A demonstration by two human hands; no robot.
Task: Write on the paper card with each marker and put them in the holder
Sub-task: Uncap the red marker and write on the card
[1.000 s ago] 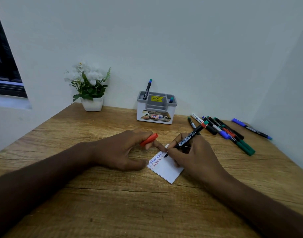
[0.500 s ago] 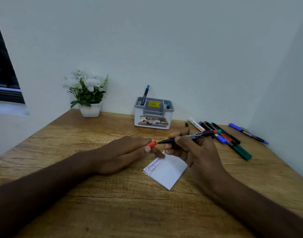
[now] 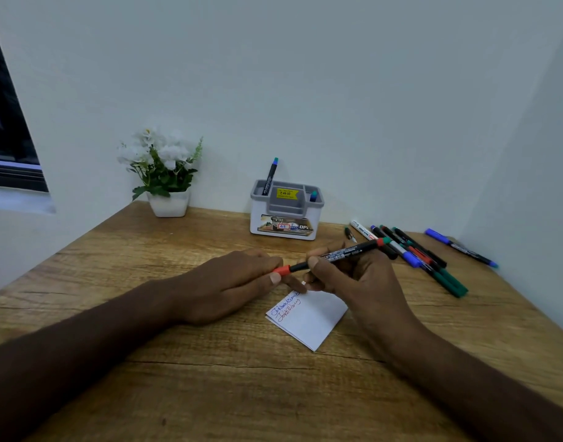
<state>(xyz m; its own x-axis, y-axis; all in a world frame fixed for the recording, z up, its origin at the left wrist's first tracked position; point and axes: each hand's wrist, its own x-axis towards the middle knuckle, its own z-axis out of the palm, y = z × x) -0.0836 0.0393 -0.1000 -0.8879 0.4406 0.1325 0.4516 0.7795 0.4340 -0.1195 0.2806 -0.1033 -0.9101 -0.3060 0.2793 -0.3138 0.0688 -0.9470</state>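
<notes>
My right hand (image 3: 353,275) grips a black-barrelled red marker (image 3: 344,252), held nearly level above the table. Its writing end meets the red cap (image 3: 281,270), which my left hand (image 3: 229,282) pinches between thumb and fingers. Below both hands lies the white paper card (image 3: 309,320), bearing a blue line and a red line of writing at its upper left. The grey-and-white holder (image 3: 285,218) stands at the back by the wall, with one marker upright in its left slot and another tip showing at its right.
Several loose markers (image 3: 414,253) in black, blue, red and green lie in a bunch right of the holder, and one blue marker (image 3: 458,247) lies apart near the right wall. A white flower pot (image 3: 168,202) stands at the back left. Walls close in behind and on the right.
My right hand lifted the marker off the card and swung it level. The tip came to the red cap in my left hand. The view also tilted down a little.
</notes>
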